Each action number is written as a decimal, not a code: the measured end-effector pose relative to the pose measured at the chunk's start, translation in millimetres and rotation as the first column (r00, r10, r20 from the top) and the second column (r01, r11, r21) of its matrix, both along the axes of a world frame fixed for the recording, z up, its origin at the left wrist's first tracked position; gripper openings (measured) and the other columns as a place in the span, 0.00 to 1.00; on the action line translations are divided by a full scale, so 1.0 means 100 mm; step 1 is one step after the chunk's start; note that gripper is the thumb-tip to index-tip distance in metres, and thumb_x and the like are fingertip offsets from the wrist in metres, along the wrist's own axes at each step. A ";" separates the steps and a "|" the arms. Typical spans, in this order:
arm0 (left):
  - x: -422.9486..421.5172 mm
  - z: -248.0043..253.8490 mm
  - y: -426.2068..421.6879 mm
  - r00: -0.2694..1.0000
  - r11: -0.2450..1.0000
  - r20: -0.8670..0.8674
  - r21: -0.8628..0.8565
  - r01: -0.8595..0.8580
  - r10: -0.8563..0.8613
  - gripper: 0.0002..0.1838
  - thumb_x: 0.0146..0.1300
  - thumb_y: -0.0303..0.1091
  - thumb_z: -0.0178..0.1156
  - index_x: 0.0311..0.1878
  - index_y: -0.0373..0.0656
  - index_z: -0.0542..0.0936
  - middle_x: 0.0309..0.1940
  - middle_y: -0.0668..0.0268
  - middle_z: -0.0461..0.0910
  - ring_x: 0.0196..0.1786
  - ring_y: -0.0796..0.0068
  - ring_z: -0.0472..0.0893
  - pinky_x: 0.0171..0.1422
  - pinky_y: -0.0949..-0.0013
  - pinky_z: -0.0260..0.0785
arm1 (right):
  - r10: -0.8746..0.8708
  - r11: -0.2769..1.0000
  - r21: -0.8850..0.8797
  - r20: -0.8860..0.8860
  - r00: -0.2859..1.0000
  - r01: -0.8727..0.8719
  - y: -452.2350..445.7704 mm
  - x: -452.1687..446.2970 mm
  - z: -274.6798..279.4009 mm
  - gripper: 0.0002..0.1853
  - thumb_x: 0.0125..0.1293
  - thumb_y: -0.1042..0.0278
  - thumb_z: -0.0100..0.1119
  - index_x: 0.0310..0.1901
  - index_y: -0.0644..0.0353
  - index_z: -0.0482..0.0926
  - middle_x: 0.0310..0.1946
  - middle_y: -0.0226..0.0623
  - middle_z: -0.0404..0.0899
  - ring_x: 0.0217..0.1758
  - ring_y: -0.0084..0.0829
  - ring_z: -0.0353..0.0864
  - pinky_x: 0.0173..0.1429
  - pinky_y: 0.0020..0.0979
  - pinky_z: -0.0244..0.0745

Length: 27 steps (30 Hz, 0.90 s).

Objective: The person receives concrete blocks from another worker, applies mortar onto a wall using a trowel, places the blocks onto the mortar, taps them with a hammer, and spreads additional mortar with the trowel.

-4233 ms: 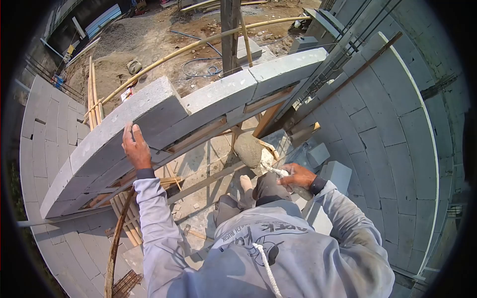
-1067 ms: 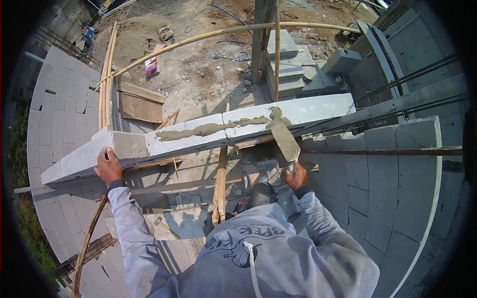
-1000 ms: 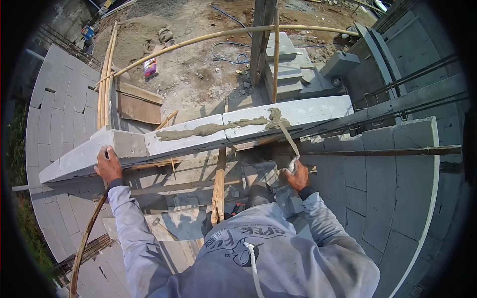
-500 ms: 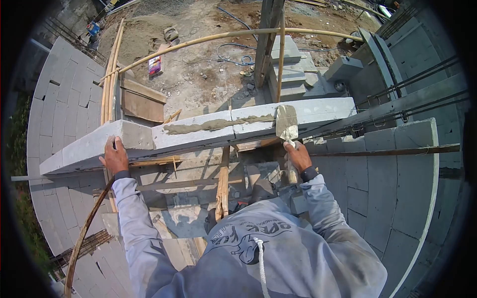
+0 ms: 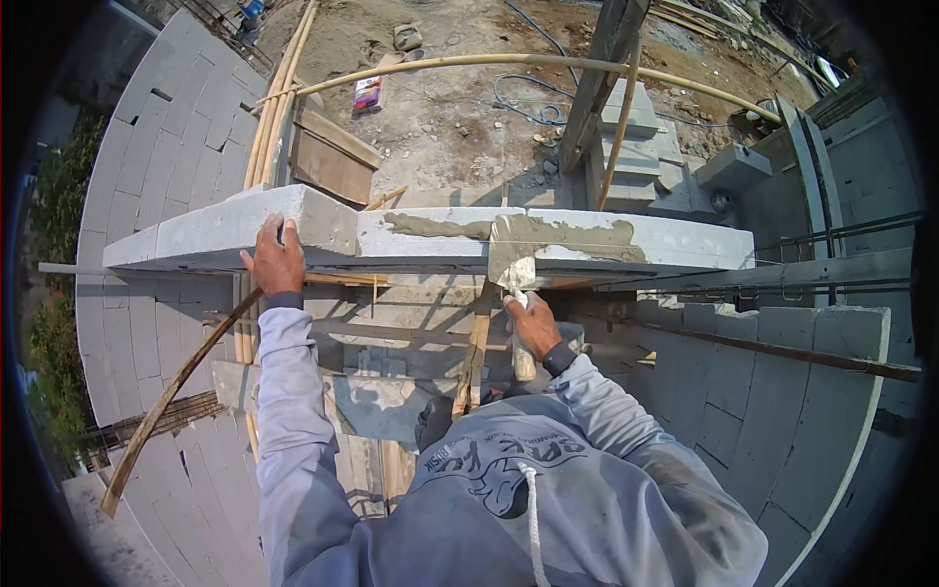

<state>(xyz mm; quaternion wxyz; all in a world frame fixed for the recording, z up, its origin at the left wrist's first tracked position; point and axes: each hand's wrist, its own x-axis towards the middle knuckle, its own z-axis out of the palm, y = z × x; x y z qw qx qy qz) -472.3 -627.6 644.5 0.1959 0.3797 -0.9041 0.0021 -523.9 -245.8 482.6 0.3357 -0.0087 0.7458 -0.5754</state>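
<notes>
My right hand [image 5: 534,325] is closed around the handle of a trowel [image 5: 512,259]. The trowel's mortar-smeared blade rests against the top of the wall's pale block course [image 5: 440,247], over a band of wet grey mortar [image 5: 587,238]. Mortar lies on both sides of the blade. My left hand [image 5: 278,256] lies against the near edge of a raised pale block [image 5: 235,230], fingers extended and thumb apart. That block stands higher than the course to its right.
A bamboo pole [image 5: 469,61] spans the far side, beside a wooden post [image 5: 602,88]. Stacked blocks [image 5: 631,147] stand behind the wall. A timber strip [image 5: 476,342] rises below the wall, and a crooked stick [image 5: 181,401] leans at left. A block wall [image 5: 773,391] stands at right.
The trowel in my right hand has moved left along the block course, and mortar now shows farther right. My left hand stays on the raised block. The camera view has shifted.
</notes>
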 end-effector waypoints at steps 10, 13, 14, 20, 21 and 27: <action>0.03 0.00 0.01 0.998 0.999 -0.056 0.003 0.035 -0.035 0.16 0.62 0.44 0.53 0.51 0.53 0.77 0.55 0.68 0.75 0.60 0.67 0.72 0.69 0.42 0.42 | 0.265 0.959 0.150 -0.189 0.945 -0.239 -0.98 0.03 0.13 0.24 0.61 0.52 0.53 0.43 0.71 0.74 0.37 0.57 0.78 0.43 0.51 0.78 0.49 0.41 0.70; 0.04 -0.01 0.03 0.996 0.999 -0.082 0.014 0.037 -0.036 0.16 0.62 0.44 0.53 0.51 0.52 0.77 0.56 0.68 0.75 0.60 0.68 0.71 0.69 0.42 0.42 | 0.326 0.943 0.132 -0.187 0.927 -0.305 -1.31 0.05 0.12 0.24 0.60 0.52 0.54 0.43 0.71 0.74 0.37 0.59 0.78 0.43 0.53 0.78 0.49 0.42 0.70; 0.04 -0.01 0.03 0.995 0.999 -0.093 0.015 0.043 -0.042 0.16 0.62 0.44 0.53 0.51 0.52 0.77 0.56 0.68 0.75 0.60 0.68 0.71 0.69 0.42 0.42 | 0.351 0.933 0.153 -0.175 0.920 -0.327 -1.39 0.07 0.11 0.26 0.59 0.52 0.53 0.44 0.73 0.73 0.38 0.61 0.77 0.45 0.55 0.77 0.51 0.43 0.69; 0.04 -0.03 0.02 0.993 0.999 -0.108 -0.011 0.053 -0.054 0.15 0.62 0.42 0.54 0.50 0.52 0.78 0.55 0.70 0.75 0.60 0.70 0.72 0.69 0.40 0.42 | 0.562 0.818 0.254 -0.157 0.812 -0.516 -1.85 0.04 0.34 0.29 0.59 0.51 0.53 0.44 0.78 0.71 0.39 0.68 0.75 0.47 0.59 0.75 0.54 0.45 0.69; 0.04 -0.03 0.02 0.993 0.998 -0.106 -0.013 0.057 -0.058 0.15 0.62 0.42 0.53 0.50 0.52 0.78 0.55 0.70 0.75 0.60 0.70 0.72 0.68 0.40 0.42 | 0.593 0.790 0.295 -0.148 0.792 -0.537 -1.90 0.01 0.40 0.29 0.59 0.51 0.53 0.43 0.78 0.71 0.39 0.68 0.75 0.47 0.58 0.76 0.54 0.45 0.70; 0.03 -0.02 0.04 0.995 0.999 -0.087 -0.008 0.043 -0.044 0.14 0.62 0.42 0.54 0.50 0.52 0.77 0.55 0.69 0.75 0.60 0.69 0.72 0.69 0.41 0.42 | 0.732 0.672 0.391 -0.223 0.644 -0.629 -1.78 0.06 0.17 0.27 0.59 0.52 0.53 0.43 0.76 0.72 0.40 0.65 0.76 0.47 0.58 0.76 0.54 0.44 0.71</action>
